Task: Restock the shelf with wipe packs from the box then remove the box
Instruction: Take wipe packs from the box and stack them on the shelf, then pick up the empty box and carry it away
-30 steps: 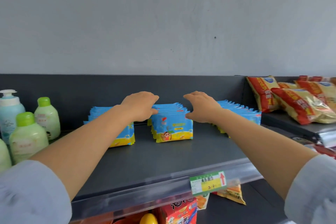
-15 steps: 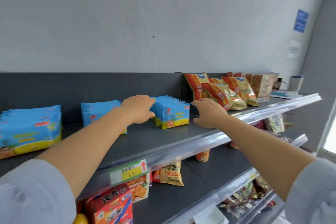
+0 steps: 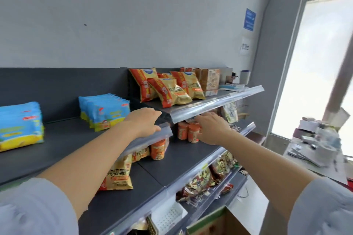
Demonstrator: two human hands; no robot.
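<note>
Moved off wipe packs (image 3: 104, 111): L hand (image 3: 143, 122) at shelf rail (image 3: 152, 138), R hand (image 3: 214, 129) mid-air, both w/ fingers loose, empty.

The yellow snack bag (image 3: 116, 175) on the lower shelf (image 3: 183, 160) reads "切薯"; the blue wall sign (image 3: 249, 19) is illegible.

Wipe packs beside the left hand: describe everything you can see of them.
The wipe packs are a row of soft, glossy plastic-looking pouches, blue with a yellow bottom band, a small red label and a cartoon print. They stand upright on edge, one behind another, on the dark grey shelf, running back toward its rear panel. The left hand is just right of the front pack; contact cannot be told.
</note>
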